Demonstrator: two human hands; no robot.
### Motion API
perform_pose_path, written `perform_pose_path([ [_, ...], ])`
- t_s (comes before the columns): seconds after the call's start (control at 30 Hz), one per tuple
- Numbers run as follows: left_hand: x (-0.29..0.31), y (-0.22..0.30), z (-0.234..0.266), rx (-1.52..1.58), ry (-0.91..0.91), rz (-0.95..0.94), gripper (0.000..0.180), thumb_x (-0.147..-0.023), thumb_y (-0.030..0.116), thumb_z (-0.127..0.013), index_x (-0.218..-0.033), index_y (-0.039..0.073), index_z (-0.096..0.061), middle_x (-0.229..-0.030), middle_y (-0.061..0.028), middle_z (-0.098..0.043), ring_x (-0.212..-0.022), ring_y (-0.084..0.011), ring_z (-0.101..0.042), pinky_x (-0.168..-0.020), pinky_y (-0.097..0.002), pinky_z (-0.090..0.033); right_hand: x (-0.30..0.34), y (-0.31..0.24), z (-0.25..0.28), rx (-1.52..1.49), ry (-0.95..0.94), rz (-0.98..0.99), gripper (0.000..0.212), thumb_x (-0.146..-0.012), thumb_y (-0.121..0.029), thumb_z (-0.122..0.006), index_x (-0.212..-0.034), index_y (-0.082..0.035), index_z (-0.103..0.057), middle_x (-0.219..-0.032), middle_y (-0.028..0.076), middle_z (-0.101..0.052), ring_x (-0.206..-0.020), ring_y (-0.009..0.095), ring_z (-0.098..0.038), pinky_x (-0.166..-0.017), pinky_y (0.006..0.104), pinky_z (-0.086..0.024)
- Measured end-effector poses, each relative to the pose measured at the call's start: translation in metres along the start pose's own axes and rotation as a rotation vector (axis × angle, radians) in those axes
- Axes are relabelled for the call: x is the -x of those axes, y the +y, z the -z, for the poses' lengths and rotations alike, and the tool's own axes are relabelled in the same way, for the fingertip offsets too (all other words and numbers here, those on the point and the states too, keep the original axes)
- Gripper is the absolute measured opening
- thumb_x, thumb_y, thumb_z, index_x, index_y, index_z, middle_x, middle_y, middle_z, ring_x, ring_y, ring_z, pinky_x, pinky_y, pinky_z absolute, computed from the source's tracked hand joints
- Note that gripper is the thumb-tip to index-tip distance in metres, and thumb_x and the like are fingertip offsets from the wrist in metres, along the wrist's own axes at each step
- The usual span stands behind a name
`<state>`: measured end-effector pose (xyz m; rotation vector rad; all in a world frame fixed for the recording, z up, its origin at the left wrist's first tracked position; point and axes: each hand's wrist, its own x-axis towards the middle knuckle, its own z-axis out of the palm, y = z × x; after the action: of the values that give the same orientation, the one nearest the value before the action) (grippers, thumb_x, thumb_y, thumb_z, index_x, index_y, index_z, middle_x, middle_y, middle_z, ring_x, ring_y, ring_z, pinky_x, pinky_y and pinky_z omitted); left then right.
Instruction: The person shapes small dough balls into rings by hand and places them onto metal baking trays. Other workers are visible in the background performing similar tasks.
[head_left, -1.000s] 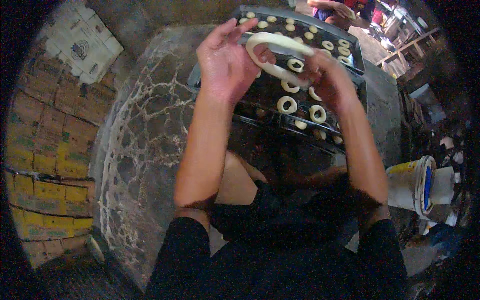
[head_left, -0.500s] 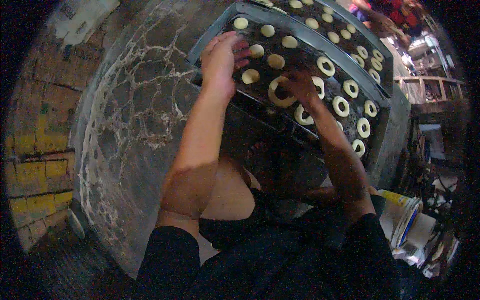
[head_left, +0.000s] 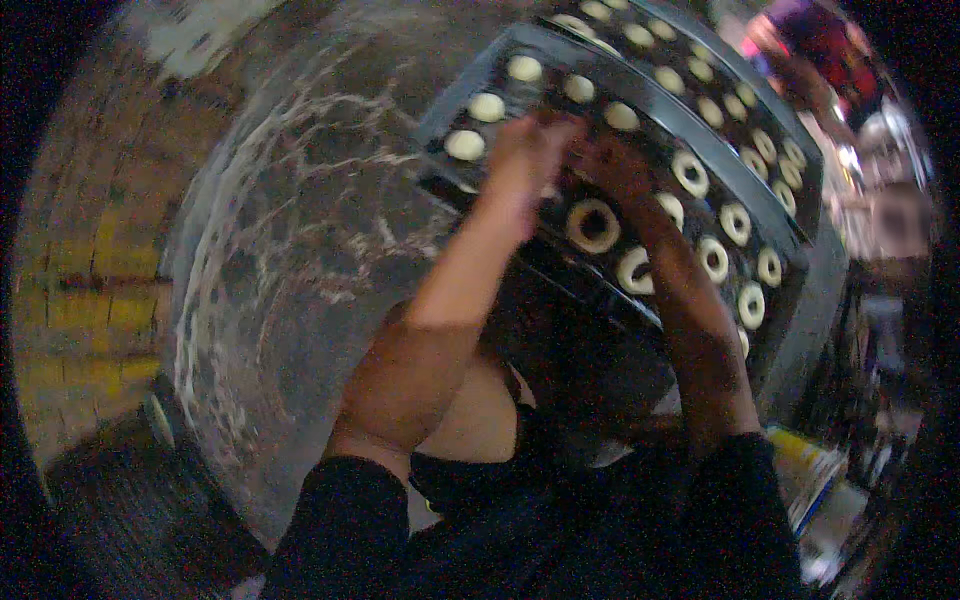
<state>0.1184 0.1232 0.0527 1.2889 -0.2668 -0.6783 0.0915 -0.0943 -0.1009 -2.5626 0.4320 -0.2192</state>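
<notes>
crowding the dark tray (head_left: 455, 105), dough rings (head_left: 593, 224) surround both hands (head_left: 570, 160).

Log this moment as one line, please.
left hand: over dark tray, hold unclear | right hand: beside it on tray | dough rings and rounds in rows

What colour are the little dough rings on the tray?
The dough rings are pale cream, against the dark grey tray. The head view shows them.

1. a flour-streaked metal table (head_left: 300, 250) fills the middle.
2. a yellow brick wall (head_left: 90, 300) lies left of the table.
3. a white bucket (head_left: 815, 480) stands right of the table.
</notes>
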Motion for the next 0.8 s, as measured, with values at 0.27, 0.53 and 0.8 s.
perform_pose_path([
  [0.27, 0.019, -0.028, -0.052, -0.342, -0.198, -0.247, 0.047, -0.068, 0.026, -0.085, -0.106, 0.001, -0.07, -0.102, -0.0136, -0.07, -0.091, -0.0258, -0.068, -0.076, -0.0376, -0.056, 0.126, -0.057, 0.132, -0.782, 0.306, 0.104, 0.045, -0.095, -0.013, -0.062, -0.138, -0.005, -0.048, -0.117, 0.014, -0.064, -0.105, 0.025, -0.064, -0.092, 0.0358, -0.051],
  [0.53, 0.083, -0.019, -0.111, 0.035, -0.36, -0.217, 0.02, -0.077, 0.002, -0.072, -0.097, -0.001, -0.07, -0.088, -0.0105, -0.071, -0.079, -0.0181, -0.068, -0.069, -0.0325, -0.056, 0.232, -0.108, 0.19, -0.83, 0.428, 0.116, 0.059, -0.092, -0.014, -0.07, -0.143, -0.008, -0.04, -0.117, 0.016, -0.066, -0.105, 0.023, -0.065, -0.092, 0.034, -0.051],
  [0.8, 0.121, -0.004, -0.138, -0.069, -0.529, -0.363, 0.038, -0.078, 0.001, -0.07, -0.115, 0.004, -0.06, -0.096, -0.0094, -0.068, -0.083, -0.0167, -0.066, -0.073, -0.0322, -0.056, 0.278, -0.08, 0.212, -0.464, 0.601, -0.017, 0.05, -0.073, 0.001, -0.072, -0.123, -0.002, -0.063, -0.086, 0.002, -0.063, -0.083, 0.013, -0.059, -0.079, 0.0281, -0.049],
])
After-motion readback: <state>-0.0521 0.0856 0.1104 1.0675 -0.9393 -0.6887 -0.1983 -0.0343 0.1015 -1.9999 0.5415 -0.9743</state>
